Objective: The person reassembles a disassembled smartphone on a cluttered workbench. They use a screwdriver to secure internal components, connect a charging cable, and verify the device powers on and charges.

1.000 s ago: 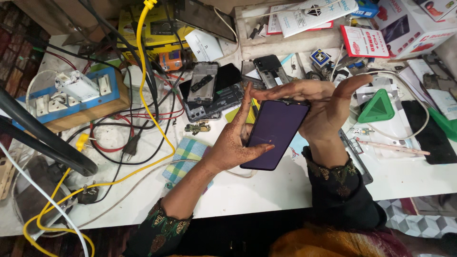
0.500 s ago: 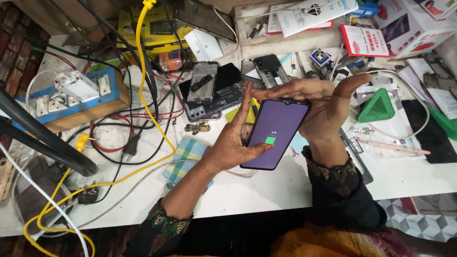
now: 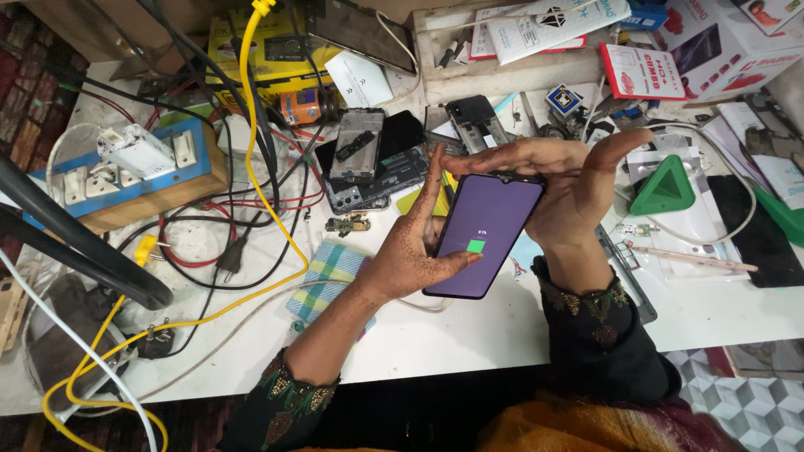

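Gripping purple phone (image 3: 486, 234) between both hands: left hand (image 3: 410, 251) at 8 o'clock, right hand (image 3: 561, 180) at 2; long axis 1-to-7.

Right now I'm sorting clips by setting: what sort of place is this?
Most likely a phone repair bench. Both hands, left hand and right hand, hold a smartphone with a lit screen, above a worktable strewn with opened phone bodies, a switch board and tangled cables.

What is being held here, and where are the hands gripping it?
A smartphone with a lit purple screen: the left hand grips its lower left edge, thumb on the screen, and the right hand cups its top edge.
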Demonstrator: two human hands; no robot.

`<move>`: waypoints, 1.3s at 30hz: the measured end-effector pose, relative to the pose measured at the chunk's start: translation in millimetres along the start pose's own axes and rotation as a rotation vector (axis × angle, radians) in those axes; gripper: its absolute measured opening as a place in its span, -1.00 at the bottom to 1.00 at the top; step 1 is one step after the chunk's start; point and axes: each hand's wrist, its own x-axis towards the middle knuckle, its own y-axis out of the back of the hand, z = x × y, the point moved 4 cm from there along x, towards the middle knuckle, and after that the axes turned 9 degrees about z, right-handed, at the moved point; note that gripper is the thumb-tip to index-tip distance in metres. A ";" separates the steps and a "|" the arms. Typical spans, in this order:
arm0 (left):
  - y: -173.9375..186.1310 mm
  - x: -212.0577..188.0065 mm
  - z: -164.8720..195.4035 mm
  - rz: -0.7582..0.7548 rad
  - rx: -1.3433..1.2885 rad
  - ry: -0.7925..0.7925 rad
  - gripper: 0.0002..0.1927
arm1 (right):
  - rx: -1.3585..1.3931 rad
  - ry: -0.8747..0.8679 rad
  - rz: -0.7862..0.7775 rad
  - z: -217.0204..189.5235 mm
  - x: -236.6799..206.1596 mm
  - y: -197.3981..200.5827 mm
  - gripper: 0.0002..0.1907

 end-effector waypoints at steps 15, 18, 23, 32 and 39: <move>21.0 11.9 -20.2 0.111 -0.242 -0.035 0.22 | 0.109 -0.123 0.382 58.4 21.5 40.1 -0.38; 32.4 21.1 -32.2 0.258 -0.359 0.023 0.08 | -0.015 -0.290 0.405 82.7 31.4 53.8 -0.65; 62.8 31.8 -47.9 0.441 -0.685 0.082 -0.20 | -0.426 -0.406 0.202 109.5 35.3 60.7 -0.85; 77.5 41.0 -71.1 0.538 -0.714 0.088 -0.47 | -1.202 -0.385 -0.229 135.7 15.9 12.8 -0.53; 68.7 39.0 -70.8 0.514 -0.728 0.077 -0.55 | -0.952 -0.332 -0.189 160.5 15.7 25.2 -0.55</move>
